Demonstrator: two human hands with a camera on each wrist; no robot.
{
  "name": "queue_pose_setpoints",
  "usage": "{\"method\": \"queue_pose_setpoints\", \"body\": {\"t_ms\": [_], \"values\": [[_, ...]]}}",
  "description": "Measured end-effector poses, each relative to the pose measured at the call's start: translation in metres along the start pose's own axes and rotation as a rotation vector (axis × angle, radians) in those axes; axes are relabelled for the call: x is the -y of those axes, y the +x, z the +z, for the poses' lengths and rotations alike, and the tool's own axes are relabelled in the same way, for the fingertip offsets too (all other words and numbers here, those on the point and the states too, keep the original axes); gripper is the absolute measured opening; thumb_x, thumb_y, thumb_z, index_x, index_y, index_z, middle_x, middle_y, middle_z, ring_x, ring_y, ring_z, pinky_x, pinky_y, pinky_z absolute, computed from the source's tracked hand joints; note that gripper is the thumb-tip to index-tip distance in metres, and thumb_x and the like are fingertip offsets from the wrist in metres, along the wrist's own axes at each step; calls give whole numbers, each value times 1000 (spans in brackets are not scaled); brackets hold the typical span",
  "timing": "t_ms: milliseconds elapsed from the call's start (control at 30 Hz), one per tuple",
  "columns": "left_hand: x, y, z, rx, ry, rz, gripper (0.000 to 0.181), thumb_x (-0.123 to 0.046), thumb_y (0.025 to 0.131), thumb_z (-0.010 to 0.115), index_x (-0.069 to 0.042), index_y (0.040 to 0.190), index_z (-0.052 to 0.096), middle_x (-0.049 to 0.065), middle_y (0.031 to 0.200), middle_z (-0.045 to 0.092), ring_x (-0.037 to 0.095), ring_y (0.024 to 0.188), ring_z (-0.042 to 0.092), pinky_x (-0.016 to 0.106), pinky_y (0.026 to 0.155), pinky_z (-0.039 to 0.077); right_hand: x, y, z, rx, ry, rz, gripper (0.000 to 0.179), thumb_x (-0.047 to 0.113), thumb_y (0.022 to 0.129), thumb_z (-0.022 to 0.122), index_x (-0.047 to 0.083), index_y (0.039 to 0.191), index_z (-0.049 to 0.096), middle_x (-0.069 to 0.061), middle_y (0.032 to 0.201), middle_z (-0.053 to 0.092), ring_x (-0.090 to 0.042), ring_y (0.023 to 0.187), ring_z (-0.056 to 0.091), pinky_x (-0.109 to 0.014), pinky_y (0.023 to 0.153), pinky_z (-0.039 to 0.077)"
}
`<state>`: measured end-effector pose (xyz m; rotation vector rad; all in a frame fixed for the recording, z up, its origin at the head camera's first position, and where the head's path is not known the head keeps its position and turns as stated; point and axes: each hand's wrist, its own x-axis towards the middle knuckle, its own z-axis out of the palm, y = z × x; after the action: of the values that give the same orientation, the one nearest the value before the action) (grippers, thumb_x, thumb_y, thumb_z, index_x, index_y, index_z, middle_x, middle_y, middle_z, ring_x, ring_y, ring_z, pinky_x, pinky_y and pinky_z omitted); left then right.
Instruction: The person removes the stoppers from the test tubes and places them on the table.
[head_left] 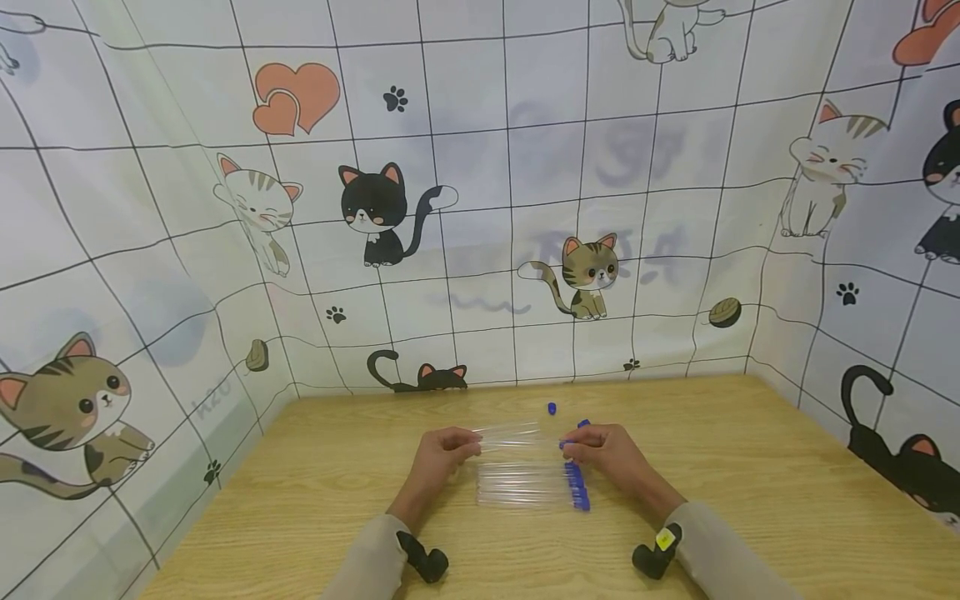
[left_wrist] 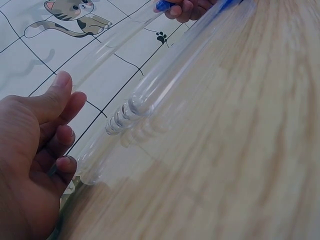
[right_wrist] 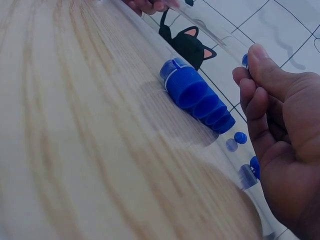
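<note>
A clear tube (left_wrist: pixel 111 50) is held off the worktop (head_left: pixel 300 517) between both hands, a blue cap (left_wrist: pixel 163 5) at its right end; the step in hand looks like working that cap at the tube's mouth, though whether it is fully seated cannot be told; the next move would seem to call for a steady left end and a straight push or twist from the right; the left hand (head_left: pixel 438 457) pinches the bare end, thumb and fingers narrow on it, the lower fingers loosely curled; the right hand (head_left: pixel 618 457) has thumb and fingers narrow on the cap; both forearms angle inward, hands facing across the tube; nearer the person lies a row of tubes (head_left: pixel 522 485) with blue caps to the right; a loose cap (head_left: pixel 552 408) sits farther back
</note>
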<state>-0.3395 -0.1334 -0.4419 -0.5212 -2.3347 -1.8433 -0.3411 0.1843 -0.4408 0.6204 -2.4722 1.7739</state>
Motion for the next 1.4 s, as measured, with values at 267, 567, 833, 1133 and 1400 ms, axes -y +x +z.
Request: {"method": "queue_pose_setpoints", "body": {"t_ms": [267,567,833,1133,1400], "values": [[-26,-11,0,16,11,-5,19,-7,89,66,4,105,70,12,89,69,21,73,53,27,60,44,0,0,0,11,11,1,24,27,85,72,7,100,72,-7,89,71,-26,84,66,-31,70,52],[-24,-11,-1,34,-33,-3,18,-5,91,63,2,106,70,12,87,70,25,73,52,26,57,41,-5,2,-1,33,8,-10,25,27,86,72,6,101,71,-8,90,71,-26,84,66,-32,71,52],[-19,-7,0,45,-26,-1,20,-4,92,62,5,109,68,14,87,69,24,71,51,27,57,41,-2,0,-1,47,20,-11,26,27,87,70,7,102,71,-8,92,71,-26,88,67,-32,74,52],[9,2,0,38,41,1,21,-16,93,64,-5,109,71,5,86,70,14,70,52,25,58,42,-3,0,-2,59,21,-11,25,27,88,69,7,102,71,-9,93,71,-26,87,66,-32,73,52],[9,2,-1,56,59,2,20,-17,93,63,-8,109,71,1,87,70,14,71,52,25,59,42,-4,1,-4,66,15,-11,26,28,88,70,6,102,70,-8,92,71,-26,86,66,-33,72,52]]}}
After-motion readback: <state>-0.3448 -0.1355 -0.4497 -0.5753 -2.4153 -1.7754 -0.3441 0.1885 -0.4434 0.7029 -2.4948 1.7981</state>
